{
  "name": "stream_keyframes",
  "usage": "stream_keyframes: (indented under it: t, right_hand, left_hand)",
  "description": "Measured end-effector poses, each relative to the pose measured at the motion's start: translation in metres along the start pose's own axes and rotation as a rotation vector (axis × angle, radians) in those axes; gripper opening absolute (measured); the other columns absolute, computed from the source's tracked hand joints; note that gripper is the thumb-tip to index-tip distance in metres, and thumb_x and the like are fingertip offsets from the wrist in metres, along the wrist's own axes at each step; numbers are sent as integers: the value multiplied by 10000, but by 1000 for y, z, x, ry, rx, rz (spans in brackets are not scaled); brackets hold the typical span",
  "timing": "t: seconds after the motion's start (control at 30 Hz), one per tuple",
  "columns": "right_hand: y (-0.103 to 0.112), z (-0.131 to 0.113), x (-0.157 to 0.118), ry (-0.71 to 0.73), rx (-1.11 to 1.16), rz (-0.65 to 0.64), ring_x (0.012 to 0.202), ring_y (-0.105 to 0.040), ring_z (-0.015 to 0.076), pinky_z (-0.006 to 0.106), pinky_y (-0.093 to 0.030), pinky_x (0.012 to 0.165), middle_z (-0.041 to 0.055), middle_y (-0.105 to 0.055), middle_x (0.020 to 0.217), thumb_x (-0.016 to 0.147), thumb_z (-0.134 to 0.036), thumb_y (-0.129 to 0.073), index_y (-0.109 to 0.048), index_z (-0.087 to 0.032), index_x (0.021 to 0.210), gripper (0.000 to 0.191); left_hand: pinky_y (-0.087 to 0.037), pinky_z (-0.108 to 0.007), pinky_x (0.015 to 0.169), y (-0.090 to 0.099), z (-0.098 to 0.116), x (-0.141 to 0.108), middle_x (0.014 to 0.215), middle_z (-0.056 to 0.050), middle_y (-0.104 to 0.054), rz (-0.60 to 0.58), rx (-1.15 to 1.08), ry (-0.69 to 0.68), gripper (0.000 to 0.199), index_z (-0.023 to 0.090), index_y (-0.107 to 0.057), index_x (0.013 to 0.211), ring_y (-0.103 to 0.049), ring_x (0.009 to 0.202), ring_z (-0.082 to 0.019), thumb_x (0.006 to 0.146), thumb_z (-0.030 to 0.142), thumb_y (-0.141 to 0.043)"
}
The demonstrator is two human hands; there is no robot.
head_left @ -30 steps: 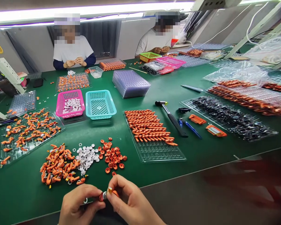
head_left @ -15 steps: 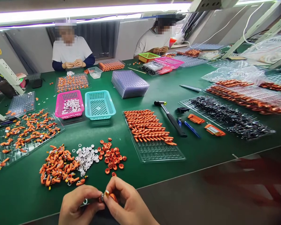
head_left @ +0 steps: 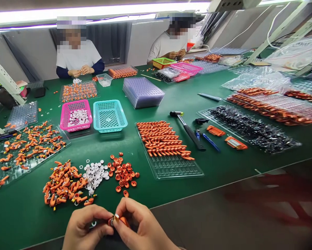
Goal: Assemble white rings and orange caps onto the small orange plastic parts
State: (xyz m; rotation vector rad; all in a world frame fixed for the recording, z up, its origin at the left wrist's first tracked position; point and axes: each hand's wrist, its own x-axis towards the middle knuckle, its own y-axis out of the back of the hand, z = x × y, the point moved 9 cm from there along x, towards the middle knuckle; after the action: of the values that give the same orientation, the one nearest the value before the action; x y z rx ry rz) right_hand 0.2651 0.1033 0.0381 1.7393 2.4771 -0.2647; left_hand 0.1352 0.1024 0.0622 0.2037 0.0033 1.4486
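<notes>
Near the table's front edge my left hand (head_left: 89, 225) pinches a small round orange-and-silver piece (head_left: 110, 221) between thumb and fingertips. My right hand (head_left: 138, 222) grips an orange earbud-like part (head_left: 124, 221) with a gold-coloured tip, held up against that round piece. Just beyond my hands lie a pile of orange parts (head_left: 63, 185), a heap of white discs (head_left: 95, 173) and a group of orange round caps (head_left: 123, 172). A white ring (head_left: 93, 224) shows beside my left fingers.
A clear tray of orange parts (head_left: 165, 139) stands right of centre, with a hammer (head_left: 188, 132) beside it. Pink (head_left: 76, 116) and turquoise (head_left: 110, 116) baskets sit behind the piles. Two people work across the table. A tray of black parts (head_left: 252, 126) lies at the right.
Both hands stay together in nearly the same place, still pinching their parts. The view has shifted slightly.
</notes>
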Motion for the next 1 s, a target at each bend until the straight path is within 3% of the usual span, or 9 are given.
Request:
stream_keyframes:
  t: [0.1,0.37,0.47,0.57,0.73,1.0]
  right_hand:
    - [2,0,1,-8,6,4,554,-372,113,249,-320,520,-50,-437,618,795,-357,-644,-498,-198,704,235]
    - [-1,3,6,-31,77,-42,599,-395,118,250,-330,564,-47,-453,664,808,-360,-653,-496,-193,756,235]
    - [-4,5,8,-69,192,-111,622,-401,118,246,-329,583,-45,-461,711,769,-463,-718,-515,-194,825,341]
    - [-10,3,8,-77,254,-227,627,-391,117,255,-312,591,-38,-471,714,744,-582,-721,-558,-179,851,448]
    - [-12,4,9,-76,258,-262,600,-342,95,245,-271,560,-48,-459,672,745,-640,-699,-571,-155,803,505]
    - [-22,23,5,-101,521,-187,612,-473,88,219,-359,596,-11,-561,678,708,-540,-804,-572,-133,770,472]
  left_hand:
    - [-546,-178,555,1,-1,-1,671,-4,-752,23,-1,10,158,257,-787,800,-687,580,-146,750,406,-806]
    - [-556,-189,605,4,10,-3,710,-1,-758,51,125,-155,103,259,-769,827,-701,621,-154,815,361,-756]
    - [-560,-182,630,3,13,-3,751,-2,-756,-15,186,-212,54,256,-752,883,-711,661,-157,831,245,-741]
    - [-559,-179,634,-5,16,-5,797,-2,-737,-139,188,-259,190,265,-726,978,-699,688,-151,839,137,-705]
    - [-515,-186,588,2,13,-5,734,2,-614,-37,160,-229,81,269,-751,929,-602,654,-140,852,273,-723]
    - [-479,-190,569,-2,5,-9,741,7,-580,-21,61,-161,101,309,-767,947,-564,659,-140,858,307,-720]
